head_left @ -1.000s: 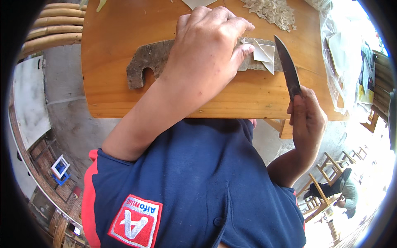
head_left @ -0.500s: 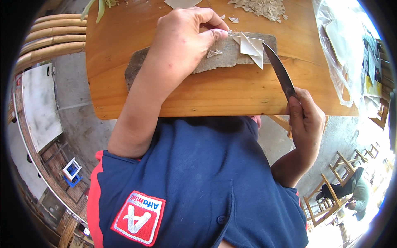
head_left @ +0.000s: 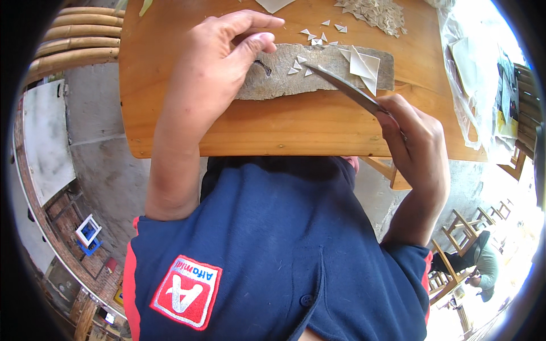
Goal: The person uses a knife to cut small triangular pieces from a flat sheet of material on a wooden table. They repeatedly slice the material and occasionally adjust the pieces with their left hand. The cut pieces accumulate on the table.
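Observation:
My right hand (head_left: 415, 133) grips a dark-bladed knife (head_left: 347, 85), its tip angled left over a weathered wooden board (head_left: 278, 85) beside several small cream triangles (head_left: 296, 65). My left hand (head_left: 222, 57) hovers at the board's left part, fingers apart with nothing visible between them, and hides that end. Folded cream sheets (head_left: 361, 67) lie on the board's right part. More triangles (head_left: 318, 40) are scattered on the wooden table (head_left: 244, 133) just beyond the board.
A pile of cream pieces (head_left: 375, 14) and a pale sheet sit at the back. A clear plastic bag (head_left: 455, 85) lies along the right side. Bamboo slats (head_left: 85, 40) stand at the left. Another person (head_left: 483, 261) is among wooden chairs at lower right.
My left hand has moved left, uncovering part of the board. The knife has swung from upright to angled leftward over the board. More small triangles show on and beyond it.

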### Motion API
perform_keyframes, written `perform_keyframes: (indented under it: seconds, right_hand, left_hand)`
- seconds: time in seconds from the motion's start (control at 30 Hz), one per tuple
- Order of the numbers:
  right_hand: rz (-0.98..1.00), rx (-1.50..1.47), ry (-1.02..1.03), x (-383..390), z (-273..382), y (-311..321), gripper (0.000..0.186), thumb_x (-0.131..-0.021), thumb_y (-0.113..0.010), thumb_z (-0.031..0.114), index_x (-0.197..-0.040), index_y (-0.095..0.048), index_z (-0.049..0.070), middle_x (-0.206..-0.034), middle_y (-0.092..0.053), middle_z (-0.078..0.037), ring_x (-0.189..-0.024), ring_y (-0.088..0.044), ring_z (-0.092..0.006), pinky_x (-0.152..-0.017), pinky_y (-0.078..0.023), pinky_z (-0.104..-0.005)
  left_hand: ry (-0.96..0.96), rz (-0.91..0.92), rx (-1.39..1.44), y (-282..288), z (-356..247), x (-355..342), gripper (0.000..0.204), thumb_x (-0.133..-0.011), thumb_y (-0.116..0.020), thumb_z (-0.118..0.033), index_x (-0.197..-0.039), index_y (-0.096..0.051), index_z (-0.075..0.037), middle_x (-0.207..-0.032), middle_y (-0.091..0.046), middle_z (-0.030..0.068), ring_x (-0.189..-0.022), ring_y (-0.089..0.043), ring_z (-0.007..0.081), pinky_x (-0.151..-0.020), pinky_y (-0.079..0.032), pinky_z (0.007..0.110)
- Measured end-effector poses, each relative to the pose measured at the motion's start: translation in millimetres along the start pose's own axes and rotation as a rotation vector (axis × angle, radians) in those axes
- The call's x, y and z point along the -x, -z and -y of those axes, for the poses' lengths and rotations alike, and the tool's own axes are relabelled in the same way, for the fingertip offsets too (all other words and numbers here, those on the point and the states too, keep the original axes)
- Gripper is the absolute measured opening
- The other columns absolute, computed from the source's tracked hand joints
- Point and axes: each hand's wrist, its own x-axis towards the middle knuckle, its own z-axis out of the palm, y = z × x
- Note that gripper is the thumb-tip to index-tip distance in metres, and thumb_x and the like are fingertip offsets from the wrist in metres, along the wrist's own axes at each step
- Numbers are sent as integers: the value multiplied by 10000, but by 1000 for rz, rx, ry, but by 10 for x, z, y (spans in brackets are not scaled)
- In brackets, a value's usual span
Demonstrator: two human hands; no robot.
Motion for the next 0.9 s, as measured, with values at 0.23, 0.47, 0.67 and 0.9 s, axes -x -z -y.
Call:
perform_keyframes:
  seconds: [0.23, 0.47, 0.67, 0.9]
  right_hand:
    - [51, 185, 51, -349, -78, -2, 73, -1019, -674, 109, -1016, -639, 45, -741, -590, -156, -647, -608, -307, -607, -485, -406]
    - [-43, 235, -140, -249, 9, 364, 115, -1049, -656, 132, -992, -683, 36, -649, -562, -41, -597, -541, -115, -581, -444, -299]
    - [152, 235, -196, -190, -42, 537, 106, -987, -725, 152, -951, -694, 58, -702, -588, -137, -611, -578, -304, -595, -465, -393]
    - [189, 343, -231, -367, -156, 676, 100, -999, -724, 197, -1012, -729, 98, -740, -626, -115, -643, -591, -244, -633, -485, -379]
  left_hand:
    - [-157, -159, -18, -75, 259, 176, 183, -1031, -698, -60, -1185, -792, -28, -1049, -738, 60, -974, -732, 124, -875, -555, 252]
    - [-288, -195, -116, -133, 214, 115, 209, -979, -760, -90, -1178, -794, -39, -1100, -754, 72, -1018, -697, 167, -919, -542, 298]
    - [-451, -159, -329, -149, 224, 124, 349, -867, -854, -174, -1196, -794, -77, -1091, -768, 78, -1043, -658, 262, -934, -530, 381]
    - [-483, -151, -359, -147, 253, 106, 337, -848, -847, -274, -1148, -784, -133, -1001, -722, 35, -1001, -637, 261, -914, -470, 403]
